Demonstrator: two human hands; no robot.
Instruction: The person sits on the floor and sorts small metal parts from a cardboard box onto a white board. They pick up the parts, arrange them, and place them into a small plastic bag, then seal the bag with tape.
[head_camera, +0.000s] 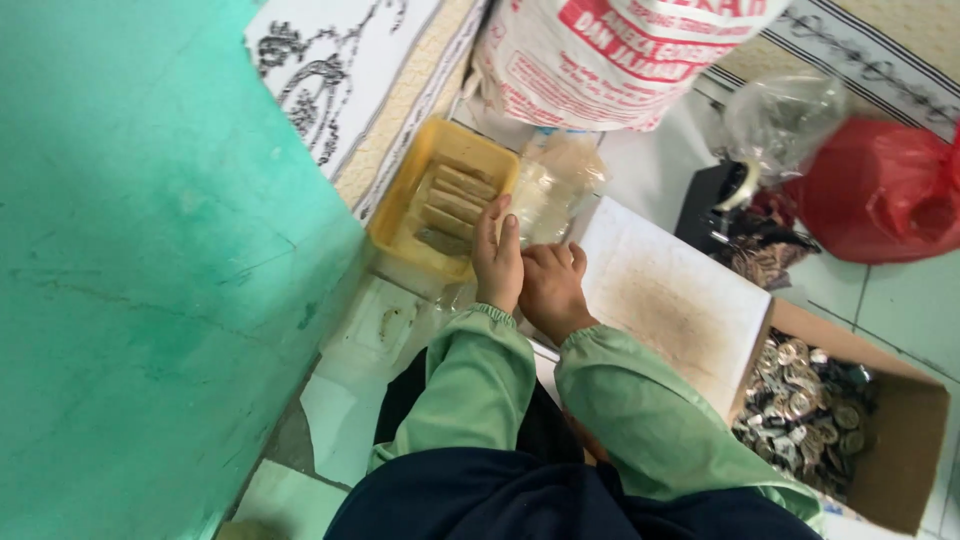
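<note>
From the head view, we look down on our two hands, both in pale green sleeves (640, 420), held close together over the floor (900, 290). Our left hand (497, 262) stretches its fingers flat and forward, and the fingertips reach the near edge of the yellow tray (400, 215). In this tray we see several brownish rolls (452, 205) lying side by side, just ahead of the left grip. The left grip is open, the fingers nearly straight; whether the tips already touch a roll we cannot tell.

Our right hand (552, 288) sits touching the left one, on its right side, with the fingers curled into a loose fist. It may hold something small inside, but the fist hides it, so we cannot tell.

Just ahead of the right grip lies a clear plastic bag (555, 190), and further ahead a big white sack (610, 55) with red print. To the right of the right grip there is a pale flat board (680, 290), a little dirty in the middle, and beyond it a cardboard box (905, 430) full of small round metal pieces (805, 400). Far to the right we see a red bag (880, 190). On the left of the left grip rises a green wall (150, 250).

We judge that the step in hand is the reach for a roll in the tray. The next move calls for closing the left fingers around one roll only, gently, so the neighbours stay in line.
</note>
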